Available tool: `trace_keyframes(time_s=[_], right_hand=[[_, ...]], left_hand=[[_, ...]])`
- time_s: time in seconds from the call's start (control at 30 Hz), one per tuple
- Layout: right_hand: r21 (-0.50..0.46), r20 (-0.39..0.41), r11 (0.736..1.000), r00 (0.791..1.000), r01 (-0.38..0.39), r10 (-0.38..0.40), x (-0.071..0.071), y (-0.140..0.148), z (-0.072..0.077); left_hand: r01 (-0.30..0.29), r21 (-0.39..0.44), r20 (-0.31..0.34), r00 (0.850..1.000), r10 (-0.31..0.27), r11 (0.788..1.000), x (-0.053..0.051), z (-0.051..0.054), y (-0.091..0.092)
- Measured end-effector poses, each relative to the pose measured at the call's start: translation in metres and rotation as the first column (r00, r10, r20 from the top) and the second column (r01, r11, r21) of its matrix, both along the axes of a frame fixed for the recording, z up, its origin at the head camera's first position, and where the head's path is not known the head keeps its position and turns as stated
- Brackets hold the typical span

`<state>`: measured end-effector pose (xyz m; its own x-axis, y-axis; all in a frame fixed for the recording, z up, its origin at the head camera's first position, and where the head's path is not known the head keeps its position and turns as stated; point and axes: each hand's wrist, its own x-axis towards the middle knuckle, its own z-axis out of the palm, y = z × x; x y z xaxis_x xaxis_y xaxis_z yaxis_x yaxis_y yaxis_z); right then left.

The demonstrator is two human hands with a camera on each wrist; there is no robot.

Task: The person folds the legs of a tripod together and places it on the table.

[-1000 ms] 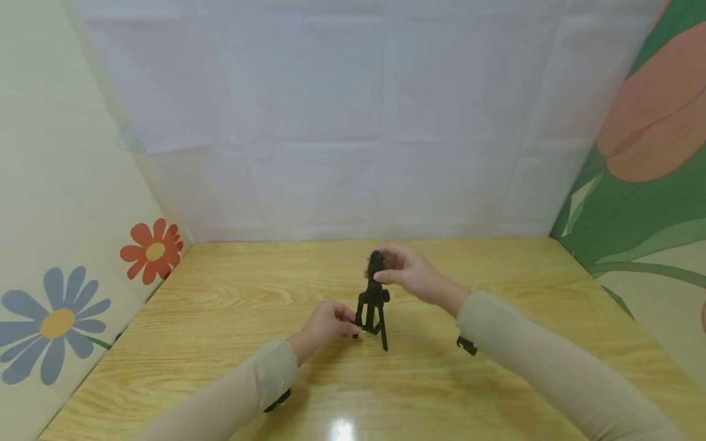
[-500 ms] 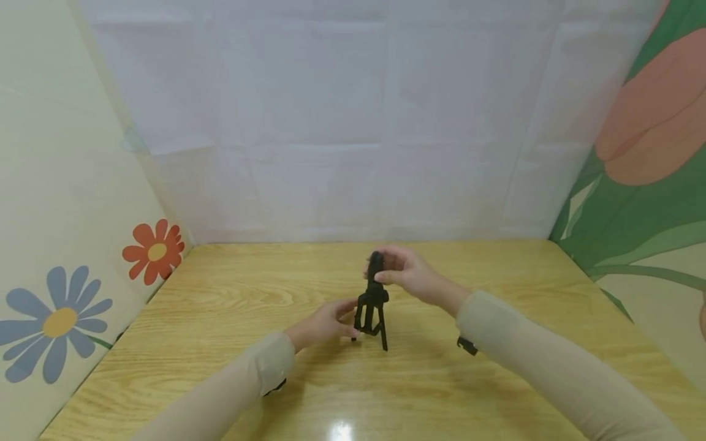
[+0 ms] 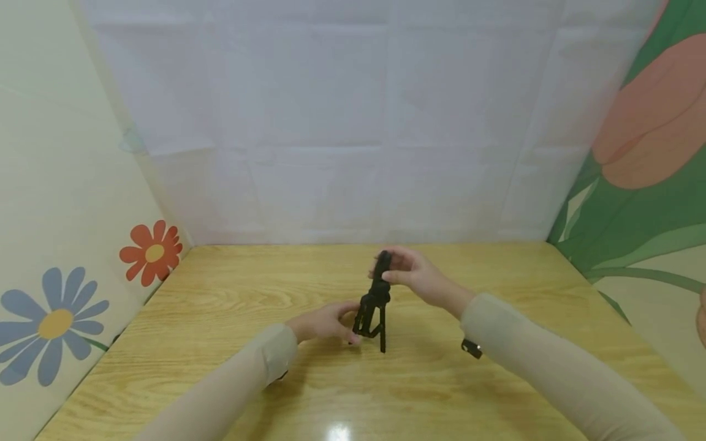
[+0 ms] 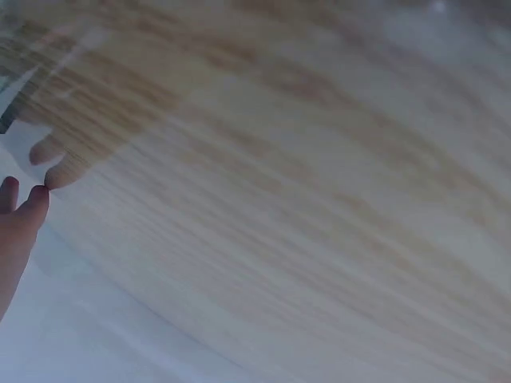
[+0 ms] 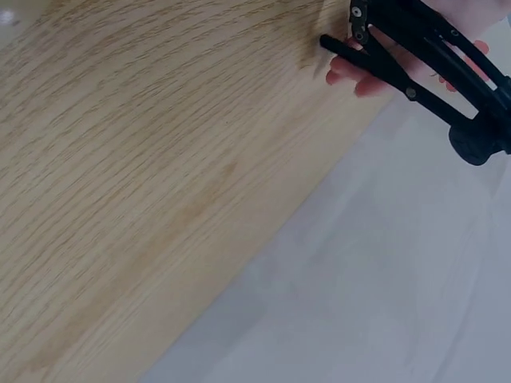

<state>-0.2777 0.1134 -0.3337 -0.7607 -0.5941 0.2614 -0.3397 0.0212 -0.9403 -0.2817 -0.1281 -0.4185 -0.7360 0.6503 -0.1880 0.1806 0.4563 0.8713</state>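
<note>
A small black tripod leans slightly to the right on the wooden table, its legs spread apart. My right hand grips the tripod's upper part, thumb on the near side and fingers behind. My left hand holds the lower left leg, with the thumb near the foot and the fingers reaching behind. In the right wrist view, the tripod's legs cross in front of left-hand fingertips. The left wrist view catches only fingertips at its left edge; the tripod is barely visible there.
The wooden table has a glossy, reflective surface. A white sheet hangs behind its far edge. Side panels carry painted flowers, a red one and a blue one on the left and a large pink one on the right.
The tripod's top has tilted to the right with my right hand. My left fingers have spread and reached further behind the legs, while the thumb stays low by the left foot.
</note>
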Motion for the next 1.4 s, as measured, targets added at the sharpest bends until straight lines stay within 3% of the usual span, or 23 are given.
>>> trace_keyframes(time_s=[0.2, 0.37, 0.5, 0.63, 0.8, 1.1, 1.4], right_hand=[[-0.011, -0.015, 1.000, 1.000, 0.021, -0.021, -0.001, 0.006, -0.002], [-0.017, -0.016, 0.999, 0.999, 0.049, -0.049, 0.000, 0.014, 0.001], [0.010, -0.014, 0.994, 0.994, 0.109, -0.108, -0.001, 0.023, 0.001], [0.057, -0.045, 0.983, 0.985, 0.172, -0.169, -0.002, 0.033, 0.000], [0.153, -0.114, 0.958, 0.967, 0.243, -0.228, -0.002, 0.046, -0.003], [0.244, -0.226, 0.925, 0.945, 0.291, -0.237, -0.001, 0.064, -0.014], [0.363, -0.278, 0.861, 0.923, 0.357, -0.266, 0.002, 0.076, -0.027]], left_hand=[[0.008, 0.070, -0.005, 1.000, -0.008, 0.998, 0.003, 0.000, -0.006], [-0.085, 0.066, -0.060, 0.994, 0.089, 0.994, 0.008, 0.004, -0.012], [-0.122, 0.044, -0.137, 0.982, 0.127, 0.992, 0.010, 0.010, -0.013], [-0.152, 0.034, -0.165, 0.974, 0.156, 0.988, 0.014, 0.015, -0.013], [-0.177, 0.017, -0.204, 0.963, 0.177, 0.984, 0.018, 0.019, -0.011], [-0.189, -0.003, -0.267, 0.947, 0.181, 0.982, 0.023, 0.019, -0.002], [-0.220, -0.024, -0.206, 0.956, 0.211, 0.975, 0.029, 0.021, 0.005]])
